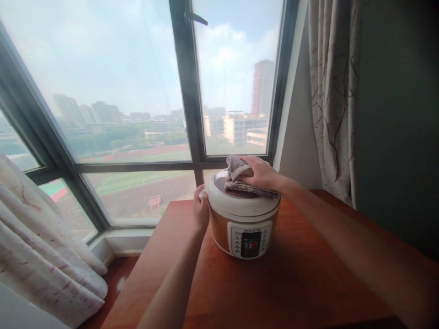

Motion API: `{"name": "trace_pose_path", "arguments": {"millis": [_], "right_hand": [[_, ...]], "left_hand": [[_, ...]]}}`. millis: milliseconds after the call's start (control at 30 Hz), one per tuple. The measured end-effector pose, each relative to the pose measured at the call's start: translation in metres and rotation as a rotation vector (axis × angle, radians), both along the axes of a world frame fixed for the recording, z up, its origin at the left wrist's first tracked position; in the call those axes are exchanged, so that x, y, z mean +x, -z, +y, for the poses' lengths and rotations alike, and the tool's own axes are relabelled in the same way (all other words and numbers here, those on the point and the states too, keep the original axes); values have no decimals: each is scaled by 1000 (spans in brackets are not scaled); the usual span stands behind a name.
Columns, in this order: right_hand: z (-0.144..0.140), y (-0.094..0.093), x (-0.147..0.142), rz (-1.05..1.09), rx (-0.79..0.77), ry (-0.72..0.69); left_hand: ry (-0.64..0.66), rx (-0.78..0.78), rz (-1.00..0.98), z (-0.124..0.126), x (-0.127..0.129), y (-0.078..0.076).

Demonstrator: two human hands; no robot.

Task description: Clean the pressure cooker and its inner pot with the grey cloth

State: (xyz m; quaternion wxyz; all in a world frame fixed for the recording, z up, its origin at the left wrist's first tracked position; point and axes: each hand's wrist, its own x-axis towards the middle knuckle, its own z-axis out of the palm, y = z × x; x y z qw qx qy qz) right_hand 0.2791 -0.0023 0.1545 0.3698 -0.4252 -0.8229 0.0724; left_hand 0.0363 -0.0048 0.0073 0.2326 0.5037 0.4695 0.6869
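- Right hand (262, 173) pressed flat over a grey cloth (236, 176), fingers curled round its bunched upper fold; cloth pinned between palm and the dark lid (240, 194) of a white rice cooker (243, 219), a grip suited to rubbing the lid's top.
- Left hand (200, 208) cupped against the cooker's left flank just under the rim, thumb on the lid edge, holding nothing loose; apparently bracing the pot against the push of the other hand.
- Cooker upright near the far edge of a reddish wooden table (291, 283), control panel (250, 240) facing the camera, directly between the two hands.
- Cloth on the lid's far right part, directly under the right hand, spilling toward the right rim; well apart from the left hand.
- Beyond: window (137, 91) with city view, curtains (331, 91) at both sides.
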Motion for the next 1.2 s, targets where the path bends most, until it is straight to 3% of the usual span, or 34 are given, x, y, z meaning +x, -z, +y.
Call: {"name": "trace_pose_path", "arguments": {"millis": [67, 200, 367, 567, 800, 1000, 1200], "right_hand": [[5, -11, -15, -237, 36, 97], [20, -40, -33, -535, -138, 113], [37, -61, -61, -738, -240, 155], [49, -59, -88, -780, -224, 169], [48, -54, -78, -712, -122, 37], [29, -49, -71, -581, -62, -84], [-6, -46, -78, -540, 27, -165]], "left_hand": [[-3, -9, 4, -1, 0, -1], [-7, -27, 11, -1, 0, -2], [-5, -27, 14, -2, 0, -3], [4, -18, 21, -3, -1, -4], [-2, -18, 16, 3, -2, 2], [-12, 3, 27, 2, -1, 0], [-9, 25, 41, -1, -1, -4]]}}
